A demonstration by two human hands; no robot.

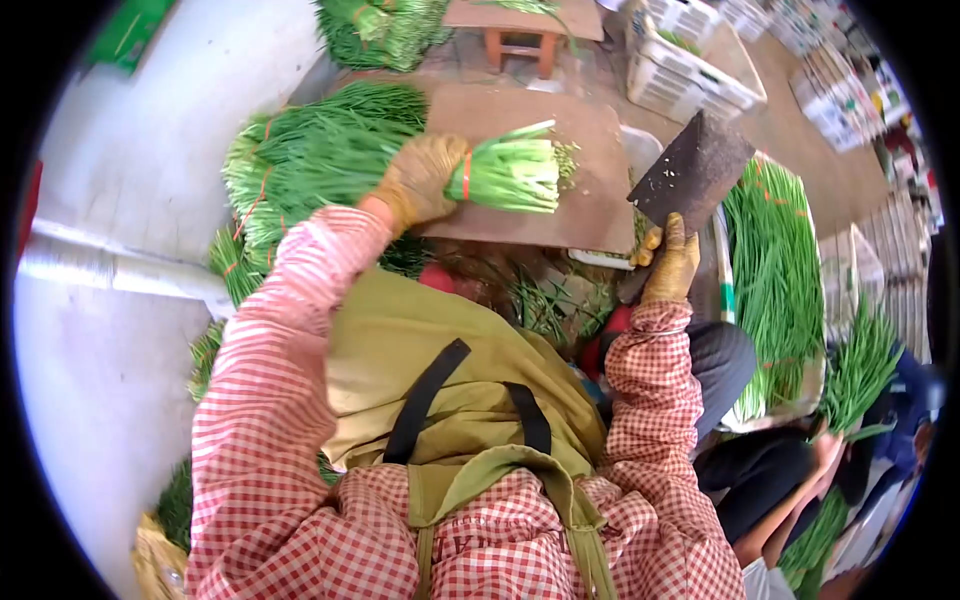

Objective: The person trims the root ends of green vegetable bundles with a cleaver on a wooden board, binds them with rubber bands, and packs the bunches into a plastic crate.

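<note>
On my feed the bunch (512,172) is over the board (600,205), upper centre of the frame: pale, near-white ends pointing right, deeper green leaves running left, a red band (466,176) round the stalks. I see the left hand (422,182) wrapped over it beside the band; the right hand (673,265) grips a dark, speckled cleaver (692,168), upper right.

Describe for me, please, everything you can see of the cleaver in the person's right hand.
The cleaver has a broad, roughly rectangular, dark blade that looks like metal, with pale specks on its face. It is held by the right side of the brown board, the blade reaching away from the wearer and slanting rightward. The gloved right hand grips it, largely hiding the handle.
</note>
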